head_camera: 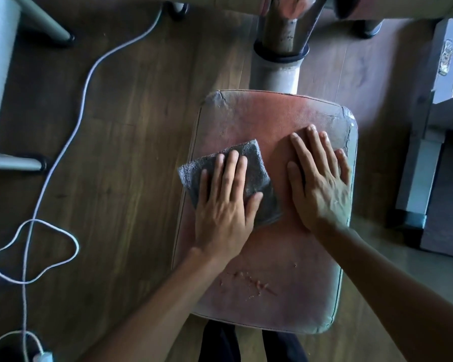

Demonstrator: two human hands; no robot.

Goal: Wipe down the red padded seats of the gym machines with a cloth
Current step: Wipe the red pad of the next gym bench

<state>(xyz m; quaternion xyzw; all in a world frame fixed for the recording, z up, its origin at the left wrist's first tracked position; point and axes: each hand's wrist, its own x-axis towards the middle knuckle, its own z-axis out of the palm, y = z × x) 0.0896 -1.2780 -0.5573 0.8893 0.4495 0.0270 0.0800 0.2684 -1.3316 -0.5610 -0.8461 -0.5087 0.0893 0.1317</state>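
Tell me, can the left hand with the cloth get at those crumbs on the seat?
Probably yes: the left hand presses the cloth on the seat, and the crumbs lie on bare padding nearer the person, nothing between.

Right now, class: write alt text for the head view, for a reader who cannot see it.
Seen from above, a left hand presses a grey cloth flat on a worn red padded seat; the right hand rests flat beside it. Crumbs dot the seat's near end, and a white cable loops across the wooden floor.
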